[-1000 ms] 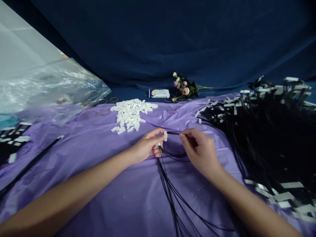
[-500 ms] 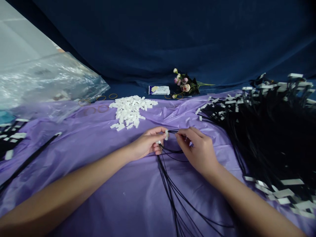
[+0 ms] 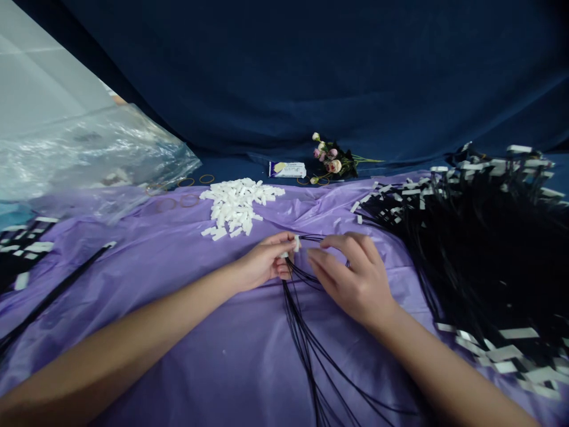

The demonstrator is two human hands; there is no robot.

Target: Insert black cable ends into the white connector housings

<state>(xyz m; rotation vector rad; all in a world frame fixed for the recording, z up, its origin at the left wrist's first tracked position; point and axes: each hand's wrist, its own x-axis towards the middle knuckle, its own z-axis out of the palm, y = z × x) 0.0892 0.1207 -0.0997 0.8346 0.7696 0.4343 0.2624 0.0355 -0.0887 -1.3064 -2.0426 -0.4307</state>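
Left hand [image 3: 269, 258]: grip closed, thumb and finger pinching white plug [image 3: 297, 242] above purple sheet [image 3: 213, 356], apparently steadying it with black wires [image 3: 310, 237] toward right | Right hand [image 3: 355, 276]: thumb and forefinger parted near plug; any hold on wires, cannot tell | White pieces [image 3: 235, 204]: heaped beyond left hand, probably for easy reach

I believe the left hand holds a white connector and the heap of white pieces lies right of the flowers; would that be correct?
Not quite: the head view shows the heap of white pieces lying left of the flowers. The left hand does hold a white connector.
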